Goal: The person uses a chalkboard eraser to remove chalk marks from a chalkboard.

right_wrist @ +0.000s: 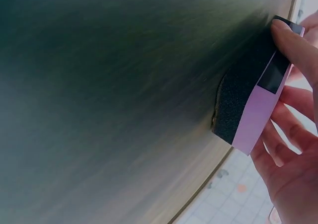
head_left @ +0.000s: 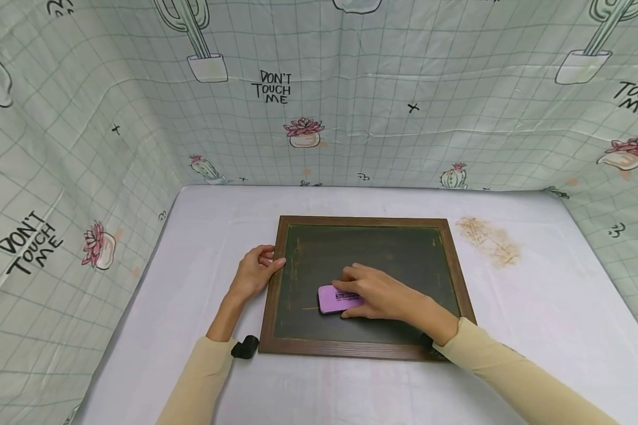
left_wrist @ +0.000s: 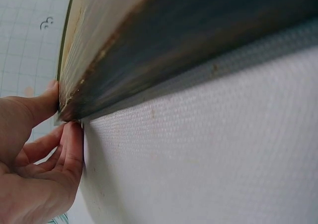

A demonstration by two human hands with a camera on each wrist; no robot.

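Observation:
A small chalkboard (head_left: pixel 367 248) with a brown wooden frame lies flat, faint yellowish streaks showing near its left and right sides. My left hand (head_left: pixel 255 271) grips the left side of its frame, thumb on top; in the left wrist view the fingers (left_wrist: pixel 74 152) are at the outer edge and underside. My right hand (head_left: pixel 385 293) holds a purple eraser (head_left: pixel 331 300) by its long sides over the middle of the board. From the right wrist, the eraser's dark felt layer (right_wrist: pixel 236 102) faces the board surface, and the thumb presses along one side.
A white cloth covers the table (head_left: pixel 218 218). Yellow-brown dusty smears (head_left: pixel 489 241) mark it right of the board. Grid-patterned fabric (head_left: pixel 361 136) with plant drawings hangs around the back and sides. A black wrist device (head_left: pixel 245 347) sits by the left sleeve.

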